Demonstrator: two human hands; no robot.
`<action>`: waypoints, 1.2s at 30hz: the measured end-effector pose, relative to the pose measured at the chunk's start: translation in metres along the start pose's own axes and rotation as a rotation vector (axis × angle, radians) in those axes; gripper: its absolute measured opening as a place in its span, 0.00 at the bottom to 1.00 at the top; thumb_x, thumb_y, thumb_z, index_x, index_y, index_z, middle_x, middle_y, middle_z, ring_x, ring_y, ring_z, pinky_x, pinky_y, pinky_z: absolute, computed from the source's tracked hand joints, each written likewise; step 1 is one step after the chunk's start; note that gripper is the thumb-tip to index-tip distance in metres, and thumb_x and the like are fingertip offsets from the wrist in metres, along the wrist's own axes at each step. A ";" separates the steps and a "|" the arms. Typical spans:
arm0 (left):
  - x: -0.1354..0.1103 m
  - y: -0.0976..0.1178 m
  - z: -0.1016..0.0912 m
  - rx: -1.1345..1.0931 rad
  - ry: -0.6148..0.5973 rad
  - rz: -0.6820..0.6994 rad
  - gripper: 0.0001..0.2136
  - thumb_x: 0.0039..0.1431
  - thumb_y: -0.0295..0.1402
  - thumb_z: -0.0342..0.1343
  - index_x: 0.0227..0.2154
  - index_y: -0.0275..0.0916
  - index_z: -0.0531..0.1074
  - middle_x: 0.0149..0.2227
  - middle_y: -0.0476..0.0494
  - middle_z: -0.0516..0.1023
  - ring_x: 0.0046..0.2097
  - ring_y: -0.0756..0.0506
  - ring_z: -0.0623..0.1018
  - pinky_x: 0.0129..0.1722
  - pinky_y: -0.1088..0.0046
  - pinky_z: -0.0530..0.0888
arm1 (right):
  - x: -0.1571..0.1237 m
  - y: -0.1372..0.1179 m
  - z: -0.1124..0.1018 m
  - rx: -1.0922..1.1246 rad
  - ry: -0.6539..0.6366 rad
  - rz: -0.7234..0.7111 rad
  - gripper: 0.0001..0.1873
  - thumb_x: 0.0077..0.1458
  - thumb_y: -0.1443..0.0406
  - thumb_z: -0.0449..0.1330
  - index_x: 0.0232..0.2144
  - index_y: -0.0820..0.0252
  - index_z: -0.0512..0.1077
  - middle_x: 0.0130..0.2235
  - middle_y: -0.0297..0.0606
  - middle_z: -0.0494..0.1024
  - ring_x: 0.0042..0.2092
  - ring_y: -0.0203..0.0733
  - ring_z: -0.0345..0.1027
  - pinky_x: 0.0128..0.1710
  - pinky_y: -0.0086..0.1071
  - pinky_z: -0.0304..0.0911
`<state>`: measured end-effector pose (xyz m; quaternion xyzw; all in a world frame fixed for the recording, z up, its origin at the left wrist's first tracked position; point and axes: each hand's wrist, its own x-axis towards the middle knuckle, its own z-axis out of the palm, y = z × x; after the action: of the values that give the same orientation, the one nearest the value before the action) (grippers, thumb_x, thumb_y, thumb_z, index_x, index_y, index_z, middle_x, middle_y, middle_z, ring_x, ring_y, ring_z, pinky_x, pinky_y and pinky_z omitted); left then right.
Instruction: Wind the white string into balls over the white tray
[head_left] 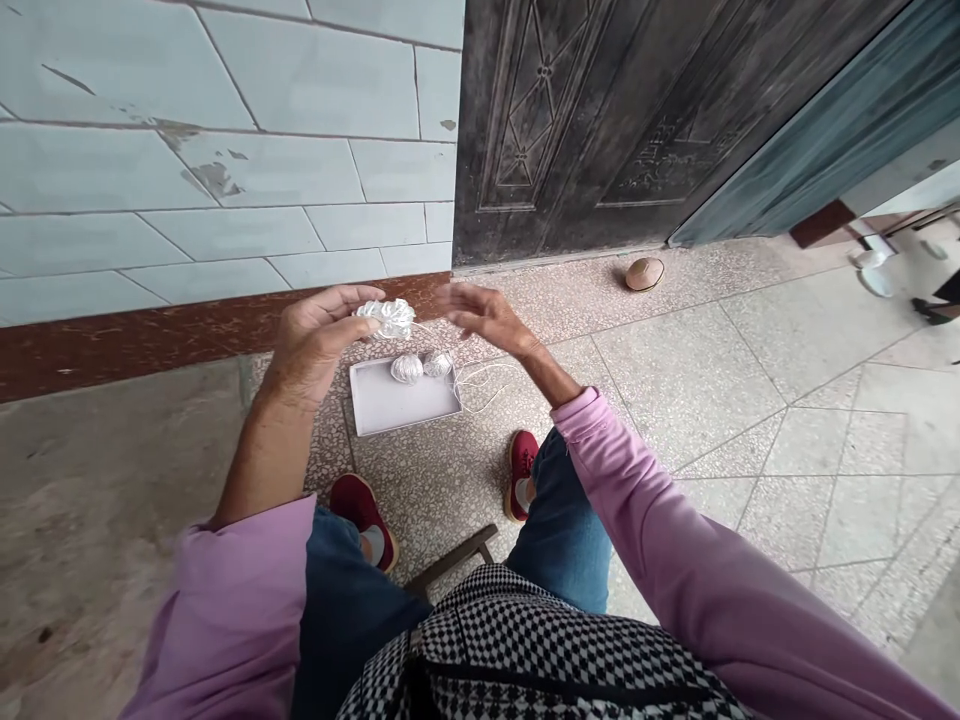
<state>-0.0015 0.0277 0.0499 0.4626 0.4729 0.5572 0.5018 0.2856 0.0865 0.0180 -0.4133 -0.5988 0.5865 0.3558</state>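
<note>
My left hand (322, 335) is closed on a small ruffled white piece of cord work (391, 318), pinched between thumb and fingers. A white cord (426, 329) runs from its right side towards my right hand (487, 318). That hand is raised with its fingers stretched out and apart from the thumb; the fingertips are blurred, and I see nothing held in them. Below, two balls of shiny white cord (407, 369) sit at the back of a shallow white box (405, 405) on the floor. Loose loops of cord (491, 385) trail over its right side.
A light tiled wall (285, 170) and a dark carved door (570, 120) stand in front. A round pinkish-brown object (645, 274) lies near the door. My red shoes (365, 515) are either side of the box's near end, with a wooden stool leg (454, 558) between my legs.
</note>
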 end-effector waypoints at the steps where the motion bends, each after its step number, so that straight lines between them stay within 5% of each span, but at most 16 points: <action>1: 0.001 -0.002 0.003 0.014 -0.002 -0.007 0.21 0.44 0.35 0.82 0.44 0.36 0.92 0.41 0.36 0.92 0.41 0.40 0.83 0.41 0.63 0.80 | 0.001 0.000 0.016 0.063 -0.067 -0.012 0.20 0.73 0.63 0.82 0.61 0.62 0.87 0.59 0.45 0.93 0.63 0.48 0.88 0.47 0.30 0.84; 6: -0.001 -0.006 0.007 0.111 0.001 0.006 0.20 0.44 0.37 0.84 0.42 0.40 0.94 0.46 0.36 0.96 0.47 0.37 0.87 0.47 0.61 0.83 | 0.003 0.008 0.061 0.148 -0.192 -0.018 0.37 0.69 0.44 0.90 0.60 0.61 0.81 0.46 0.38 0.89 0.43 0.44 0.88 0.31 0.27 0.77; 10: -0.005 -0.005 0.004 0.078 -0.051 -0.049 0.24 0.47 0.40 0.87 0.47 0.36 0.94 0.48 0.34 0.96 0.48 0.36 0.87 0.45 0.61 0.84 | 0.004 0.016 0.057 0.087 -0.161 -0.095 0.30 0.82 0.45 0.81 0.59 0.63 0.79 0.36 0.30 0.81 0.34 0.35 0.78 0.32 0.26 0.72; 15: -0.005 -0.009 -0.001 0.060 -0.112 -0.088 0.26 0.45 0.42 0.90 0.46 0.36 0.94 0.50 0.30 0.96 0.48 0.36 0.87 0.42 0.62 0.84 | 0.010 0.024 0.052 0.122 -0.193 -0.151 0.36 0.77 0.40 0.84 0.61 0.61 0.78 0.36 0.29 0.80 0.36 0.38 0.79 0.30 0.27 0.70; 19: 0.002 -0.017 -0.005 0.074 0.017 -0.030 0.22 0.42 0.40 0.90 0.39 0.40 0.91 0.41 0.38 0.92 0.43 0.37 0.87 0.40 0.64 0.83 | 0.006 0.028 0.057 0.042 -0.191 -0.092 0.25 0.85 0.46 0.78 0.57 0.59 0.76 0.38 0.32 0.81 0.34 0.39 0.76 0.28 0.28 0.63; 21: 0.007 -0.022 -0.008 0.100 0.111 0.001 0.19 0.44 0.37 0.88 0.37 0.41 0.88 0.38 0.41 0.90 0.43 0.37 0.86 0.41 0.64 0.83 | -0.003 0.023 0.060 -0.131 -0.194 -0.138 0.16 0.91 0.55 0.70 0.50 0.59 0.77 0.35 0.32 0.78 0.34 0.38 0.71 0.33 0.30 0.62; 24: 0.013 -0.030 -0.011 0.214 0.168 0.016 0.18 0.45 0.34 0.87 0.36 0.40 0.86 0.37 0.42 0.88 0.42 0.37 0.85 0.42 0.63 0.82 | -0.019 0.008 0.061 -0.376 -0.206 -0.272 0.17 0.93 0.62 0.66 0.43 0.59 0.79 0.38 0.36 0.80 0.41 0.41 0.73 0.45 0.34 0.67; 28: 0.008 -0.034 -0.007 0.341 -0.048 -0.031 0.21 0.44 0.42 0.91 0.35 0.43 0.87 0.36 0.43 0.87 0.40 0.37 0.85 0.39 0.63 0.80 | -0.020 -0.017 0.052 -0.440 -0.110 -0.276 0.18 0.92 0.61 0.70 0.42 0.55 0.78 0.40 0.38 0.82 0.44 0.46 0.73 0.51 0.37 0.69; 31: -0.002 -0.030 0.000 0.241 -0.230 -0.080 0.22 0.47 0.49 0.91 0.39 0.45 0.91 0.40 0.39 0.91 0.40 0.36 0.86 0.38 0.63 0.81 | -0.007 -0.023 0.041 -0.368 0.015 -0.216 0.21 0.92 0.61 0.69 0.38 0.55 0.77 0.37 0.37 0.79 0.43 0.44 0.70 0.49 0.36 0.67; 36: -0.005 -0.027 0.011 -0.005 -0.180 -0.061 0.21 0.47 0.45 0.89 0.41 0.44 0.91 0.44 0.36 0.92 0.42 0.36 0.87 0.41 0.61 0.85 | 0.001 -0.007 0.044 -0.259 -0.036 -0.184 0.29 0.93 0.56 0.67 0.33 0.54 0.71 0.35 0.34 0.73 0.40 0.42 0.65 0.46 0.36 0.64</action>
<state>0.0132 0.0243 0.0248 0.4949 0.4386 0.4988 0.5603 0.2449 0.0700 0.0219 -0.3885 -0.7112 0.4764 0.3409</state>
